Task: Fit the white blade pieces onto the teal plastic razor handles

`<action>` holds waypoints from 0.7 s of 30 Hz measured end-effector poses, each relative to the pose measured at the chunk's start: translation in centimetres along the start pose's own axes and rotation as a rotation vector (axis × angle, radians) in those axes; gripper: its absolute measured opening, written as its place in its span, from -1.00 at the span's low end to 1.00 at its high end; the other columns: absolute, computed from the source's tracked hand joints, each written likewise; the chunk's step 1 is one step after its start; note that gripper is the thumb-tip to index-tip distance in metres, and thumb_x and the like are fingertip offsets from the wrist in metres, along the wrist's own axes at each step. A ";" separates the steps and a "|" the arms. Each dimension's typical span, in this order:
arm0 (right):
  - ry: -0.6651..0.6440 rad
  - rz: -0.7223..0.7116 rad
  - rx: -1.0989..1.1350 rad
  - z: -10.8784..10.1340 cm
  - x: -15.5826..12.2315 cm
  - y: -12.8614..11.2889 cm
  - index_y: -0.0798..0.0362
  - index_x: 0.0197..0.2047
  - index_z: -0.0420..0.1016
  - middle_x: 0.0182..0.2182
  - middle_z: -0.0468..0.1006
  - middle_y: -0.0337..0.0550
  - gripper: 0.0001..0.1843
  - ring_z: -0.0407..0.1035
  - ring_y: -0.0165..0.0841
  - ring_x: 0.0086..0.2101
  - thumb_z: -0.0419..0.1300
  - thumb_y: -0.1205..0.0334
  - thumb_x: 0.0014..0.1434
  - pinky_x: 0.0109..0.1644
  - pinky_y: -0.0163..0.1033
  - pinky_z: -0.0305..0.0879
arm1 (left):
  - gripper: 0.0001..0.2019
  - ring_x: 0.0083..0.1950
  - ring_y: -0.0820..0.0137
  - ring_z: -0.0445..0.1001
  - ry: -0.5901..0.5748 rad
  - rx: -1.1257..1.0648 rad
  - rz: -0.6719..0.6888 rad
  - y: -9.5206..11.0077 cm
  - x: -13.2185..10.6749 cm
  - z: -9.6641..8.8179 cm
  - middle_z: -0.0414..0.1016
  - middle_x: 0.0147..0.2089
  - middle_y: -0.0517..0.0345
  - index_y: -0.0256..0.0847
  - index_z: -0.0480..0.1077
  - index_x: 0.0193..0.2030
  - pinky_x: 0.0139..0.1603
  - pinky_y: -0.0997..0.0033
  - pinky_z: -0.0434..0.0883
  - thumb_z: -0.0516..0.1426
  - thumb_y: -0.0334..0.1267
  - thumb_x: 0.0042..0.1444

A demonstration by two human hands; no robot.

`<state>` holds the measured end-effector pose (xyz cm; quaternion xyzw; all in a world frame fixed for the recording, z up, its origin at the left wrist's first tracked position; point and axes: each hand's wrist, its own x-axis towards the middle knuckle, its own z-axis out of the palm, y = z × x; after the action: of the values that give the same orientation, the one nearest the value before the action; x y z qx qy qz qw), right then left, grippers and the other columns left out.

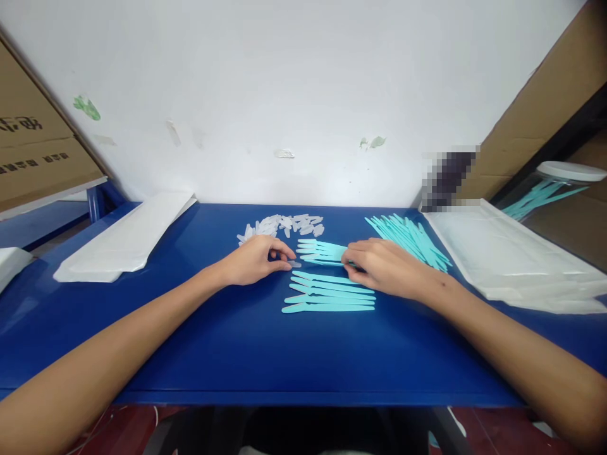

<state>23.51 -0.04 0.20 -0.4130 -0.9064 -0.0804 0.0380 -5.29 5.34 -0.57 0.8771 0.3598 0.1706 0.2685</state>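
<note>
My left hand (256, 260) pinches a small clear plastic cap (296, 264) between thumb and fingertips. Facing it, my right hand (386, 265) is closed round the handle end of a turquoise eyebrow razor (320, 260), whose blade end points left toward the cap. Several more turquoise razors (322, 248) lie side by side just beyond the fingers. Closer to me, another row of razors (327, 308) lies roughly parallel on the blue table (303, 360). Loose clear caps (270, 224) are heaped behind my left hand. The right fingertips partly hide the handles.
A pile of turquoise razors (412, 240) lies behind my right hand. White plastic packets (128, 237) rest at the left, and more white packets (512, 253) at the right. A lidded clear jar (545, 189) holds razors. Cardboard (38, 139) stands at the left side, and a white wall rises behind.
</note>
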 end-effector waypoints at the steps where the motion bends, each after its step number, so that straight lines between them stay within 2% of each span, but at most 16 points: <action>1: 0.012 -0.004 0.011 0.0 0.0 0.0 0.08 -0.31 0.46 -0.39 0.52 -0.13 -0.81 0.32 -0.34 -0.43 0.05 0.34 0.29 -0.33 -0.23 0.03 | -0.82 -0.27 0.38 0.49 0.009 0.009 0.002 0.1 0.0 0.1 0.63 -0.22 0.14 -0.15 0.61 -0.16 -0.27 0.42 0.41 0.25 -0.16 0.17; 5: 0.044 0.009 0.057 -0.1 -0.1 0.0 0.06 -0.27 0.39 -0.38 0.52 -0.12 -0.83 0.30 -0.35 -0.44 0.01 0.29 0.33 -0.37 -0.24 0.02 | -0.84 -0.29 0.38 0.47 0.056 0.073 0.043 0.4 0.0 0.6 0.61 -0.26 0.16 -0.13 0.61 -0.22 -0.26 0.40 0.39 0.21 -0.16 0.20; 9: 0.000 0.058 0.100 -0.5 -0.3 0.2 0.03 -0.18 0.34 -0.44 0.51 -0.18 -0.76 0.26 -0.37 -0.54 -0.11 0.20 0.44 -0.45 -0.24 -0.08 | -0.81 -0.25 0.35 0.48 0.103 0.120 0.067 0.5 0.0 0.9 0.61 -0.25 0.13 -0.13 0.61 -0.18 -0.23 0.37 0.40 0.18 -0.15 0.22; 16: -0.014 0.003 0.139 -0.5 -0.4 0.5 0.04 -0.18 0.39 -0.38 0.55 -0.12 -0.70 0.37 -0.33 -0.44 -0.13 0.20 0.45 -0.41 -0.25 -0.01 | -0.85 -0.21 0.35 0.52 0.061 0.029 0.010 0.5 0.1 0.6 0.65 -0.20 0.15 -0.11 0.63 -0.22 -0.21 0.37 0.42 0.21 -0.20 0.17; 21: -0.005 -0.002 0.139 -0.3 -0.3 0.3 0.04 -0.21 0.40 -0.43 0.52 -0.16 -0.72 0.31 -0.38 -0.50 -0.08 0.21 0.44 -0.44 -0.25 -0.05 | -0.85 -0.25 0.36 0.52 0.064 0.002 0.011 0.8 0.1 0.7 0.66 -0.24 0.15 -0.12 0.64 -0.23 -0.24 0.38 0.41 0.23 -0.19 0.16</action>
<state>23.93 -0.10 0.44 -0.4086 -0.9103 -0.0165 0.0644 -4.47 4.72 -0.62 0.8735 0.3634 0.1998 0.2550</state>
